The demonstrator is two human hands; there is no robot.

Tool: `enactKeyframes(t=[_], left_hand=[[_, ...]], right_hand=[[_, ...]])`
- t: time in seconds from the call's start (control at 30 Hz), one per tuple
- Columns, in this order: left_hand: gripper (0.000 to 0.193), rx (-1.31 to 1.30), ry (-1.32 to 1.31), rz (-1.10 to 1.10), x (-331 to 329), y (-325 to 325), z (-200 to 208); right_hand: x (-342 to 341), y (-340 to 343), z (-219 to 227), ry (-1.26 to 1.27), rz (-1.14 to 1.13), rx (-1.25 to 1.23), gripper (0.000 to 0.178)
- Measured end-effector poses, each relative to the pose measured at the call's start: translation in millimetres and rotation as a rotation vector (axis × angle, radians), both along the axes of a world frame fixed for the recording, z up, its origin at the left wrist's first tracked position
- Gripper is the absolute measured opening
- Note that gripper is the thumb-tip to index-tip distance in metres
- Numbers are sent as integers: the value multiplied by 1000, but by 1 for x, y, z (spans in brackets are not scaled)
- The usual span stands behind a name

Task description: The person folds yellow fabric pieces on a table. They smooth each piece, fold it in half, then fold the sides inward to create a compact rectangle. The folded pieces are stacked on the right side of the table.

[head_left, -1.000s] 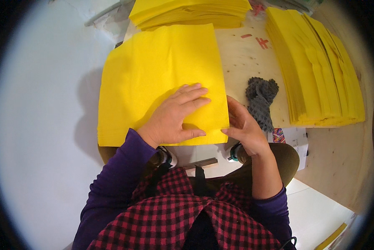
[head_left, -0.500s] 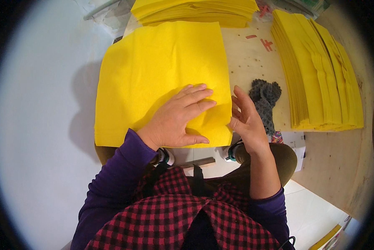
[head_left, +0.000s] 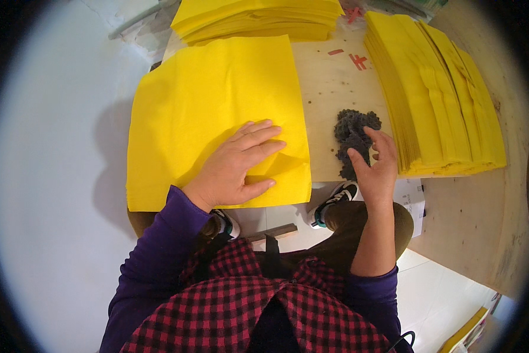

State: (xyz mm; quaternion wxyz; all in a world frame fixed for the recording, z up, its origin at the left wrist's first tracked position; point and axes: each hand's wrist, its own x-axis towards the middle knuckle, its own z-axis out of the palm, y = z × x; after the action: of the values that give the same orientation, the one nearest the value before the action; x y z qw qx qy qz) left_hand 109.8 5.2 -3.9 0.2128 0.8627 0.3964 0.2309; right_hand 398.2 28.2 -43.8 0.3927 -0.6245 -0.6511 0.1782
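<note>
A pile of square yellow fabric sheets (head_left: 217, 88) that look like felt lies in front of me. My left hand (head_left: 235, 165) rests flat on its lower right part, fingers stretched and thumb apart. Right of the pile, on the wooden board, is a crumpled dark grey textured cloth (head_left: 352, 132). The thumb and fingers of my right hand (head_left: 379, 167) curl around the cloth's right side and pinch it. Part of the cloth is hidden behind these fingers.
Another stack of yellow sheets (head_left: 258, 20) lies at the far edge, and a thick folded stack (head_left: 435, 100) stands at the right. Red marks (head_left: 357, 60) show on the wooden board (head_left: 323, 88). Below, a short wooden strip (head_left: 273, 233) lies on the floor between my shoes.
My right hand has moved right from the pile's edge to the grey cloth and taken hold of it, and the cloth has bunched up. My left hand stays on the pile.
</note>
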Motion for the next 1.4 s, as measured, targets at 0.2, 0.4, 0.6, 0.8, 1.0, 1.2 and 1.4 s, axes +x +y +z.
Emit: enactKeyframes(t=[0.2,0.4,0.6,0.8,1.0,1.2,1.4], left_hand=[[58,-2,6,-3,0,-1,-1],[56,11,6,-1,-1,-1,0],[55,17,-3,-3,-2,0,-2],[55,19,-5,3,-2,0,-3],[50,85,1,6,0,0,-3],[50,76,-5,5,0,0,-2],[55,25,-10,-5,-1,1,-1]], right_hand=[[3,11,-26,-113,65,-2,16],[4,22,-27,-105,1,31,6],[-2,4,-10,482,271,82,9],[-17,-13,7,470,714,-246,25],[-31,-15,8,462,713,-362,19],[-34,-12,9,472,715,-306,11],[-39,-10,15,514,692,-330,10]])
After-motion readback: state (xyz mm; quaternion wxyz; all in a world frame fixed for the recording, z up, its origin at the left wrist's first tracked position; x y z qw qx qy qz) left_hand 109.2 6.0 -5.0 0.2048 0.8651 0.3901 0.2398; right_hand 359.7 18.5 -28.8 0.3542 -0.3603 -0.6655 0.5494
